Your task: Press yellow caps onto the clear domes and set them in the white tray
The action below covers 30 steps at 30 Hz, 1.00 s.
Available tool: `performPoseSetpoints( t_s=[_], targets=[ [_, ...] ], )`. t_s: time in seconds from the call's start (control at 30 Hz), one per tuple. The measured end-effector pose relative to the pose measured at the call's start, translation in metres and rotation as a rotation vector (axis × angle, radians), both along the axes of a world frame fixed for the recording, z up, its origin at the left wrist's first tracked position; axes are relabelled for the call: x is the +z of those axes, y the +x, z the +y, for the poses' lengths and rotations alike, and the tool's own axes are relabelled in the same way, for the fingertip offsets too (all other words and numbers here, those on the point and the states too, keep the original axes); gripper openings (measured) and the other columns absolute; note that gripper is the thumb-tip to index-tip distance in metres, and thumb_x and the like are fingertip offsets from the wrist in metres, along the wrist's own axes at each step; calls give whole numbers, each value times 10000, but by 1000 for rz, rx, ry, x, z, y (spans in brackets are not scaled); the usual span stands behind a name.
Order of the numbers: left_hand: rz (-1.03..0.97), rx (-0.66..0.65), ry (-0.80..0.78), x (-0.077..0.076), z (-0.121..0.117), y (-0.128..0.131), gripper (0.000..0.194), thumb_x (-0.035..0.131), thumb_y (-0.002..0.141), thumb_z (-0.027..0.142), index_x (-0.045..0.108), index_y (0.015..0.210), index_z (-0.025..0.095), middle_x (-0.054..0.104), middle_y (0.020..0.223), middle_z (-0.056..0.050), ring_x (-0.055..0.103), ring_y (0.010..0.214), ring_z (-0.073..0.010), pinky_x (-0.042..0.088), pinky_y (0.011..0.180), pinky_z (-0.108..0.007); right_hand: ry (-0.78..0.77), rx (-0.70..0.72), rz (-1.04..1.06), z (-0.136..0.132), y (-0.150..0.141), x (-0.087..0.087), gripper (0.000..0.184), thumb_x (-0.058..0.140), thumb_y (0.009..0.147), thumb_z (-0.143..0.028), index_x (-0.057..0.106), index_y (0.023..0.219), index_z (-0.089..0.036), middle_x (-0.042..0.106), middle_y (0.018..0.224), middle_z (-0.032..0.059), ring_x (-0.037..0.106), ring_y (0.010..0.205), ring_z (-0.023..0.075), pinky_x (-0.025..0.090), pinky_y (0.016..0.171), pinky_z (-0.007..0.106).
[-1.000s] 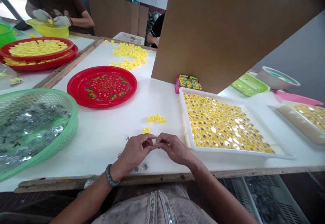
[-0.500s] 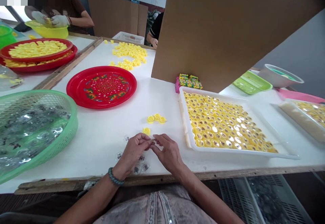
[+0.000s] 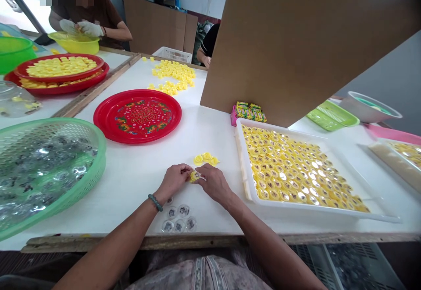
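My left hand (image 3: pixel 173 180) and my right hand (image 3: pixel 213 182) meet on the white table, fingers pinched together on one small yellow cap (image 3: pixel 194 176) between them. Three more yellow caps (image 3: pixel 206 158) lie just beyond my fingers. Several clear round discs (image 3: pixel 179 218) lie on the table beneath my left wrist, which wears a green bead bracelet. To the right of my right hand stands a white tray (image 3: pixel 244 174) packed with rows of filled yellow caps.
A green mesh basket (image 3: pixel 83 180) of clear discs sits at left, a red plate (image 3: pixel 138 115) behind the hands. A brown cardboard sheet (image 3: pixel 296 40) stands at back right. Far left, a gloved person works over a yellow bowl (image 3: pixel 75 44) near red trays of yellow caps.
Both hands moved forward from the table's near edge to the loose yellow cap and closed on it. The clear discs they covered now lie exposed behind my left wrist.
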State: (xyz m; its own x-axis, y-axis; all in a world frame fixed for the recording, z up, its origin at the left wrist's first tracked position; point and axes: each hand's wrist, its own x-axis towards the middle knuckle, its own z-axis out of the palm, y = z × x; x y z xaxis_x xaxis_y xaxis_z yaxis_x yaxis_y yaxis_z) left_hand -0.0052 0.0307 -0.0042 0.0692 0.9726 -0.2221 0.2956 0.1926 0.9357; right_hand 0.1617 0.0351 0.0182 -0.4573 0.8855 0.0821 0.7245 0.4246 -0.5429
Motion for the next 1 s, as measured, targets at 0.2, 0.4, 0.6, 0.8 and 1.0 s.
performPoseSetpoints(
  t_s=[0.2,0.4,0.6,0.8,1.0],
  targets=[
    [-85,29,-26,-3,-3,0,214,550,711,317,689,794,177,687,731,-39,621,694,-194,465,665,-289,5,-1,-72,-1,-7,1,117,682,734,-155,666,837,-210,608,796,22,564,690,146,381,606,237],
    [-66,26,-10,1,-6,2,162,560,716,284,679,774,191,690,750,-27,616,698,-186,445,653,-278,-5,-89,12,-8,-7,-4,145,688,724,-160,596,828,-200,577,770,1,525,653,131,363,584,229],
    [-153,40,-78,0,-8,3,220,595,720,348,687,825,178,694,785,-38,620,728,-190,455,657,-276,-43,-101,42,-6,-7,-3,103,707,705,-155,637,760,-207,582,717,-5,517,612,121,360,566,224],
    [-141,30,-72,2,-10,3,222,658,678,325,684,835,170,688,743,-38,611,704,-184,443,630,-266,-62,-122,66,-4,-7,-2,87,701,698,-144,679,746,-213,609,688,5,526,595,128,352,552,230],
    [-144,31,-95,3,-9,3,181,672,666,313,673,775,169,691,732,-42,617,703,-188,445,638,-270,-42,-129,85,-8,-7,-6,92,658,729,-144,676,724,-234,629,686,0,539,601,133,353,564,235]
  ],
)
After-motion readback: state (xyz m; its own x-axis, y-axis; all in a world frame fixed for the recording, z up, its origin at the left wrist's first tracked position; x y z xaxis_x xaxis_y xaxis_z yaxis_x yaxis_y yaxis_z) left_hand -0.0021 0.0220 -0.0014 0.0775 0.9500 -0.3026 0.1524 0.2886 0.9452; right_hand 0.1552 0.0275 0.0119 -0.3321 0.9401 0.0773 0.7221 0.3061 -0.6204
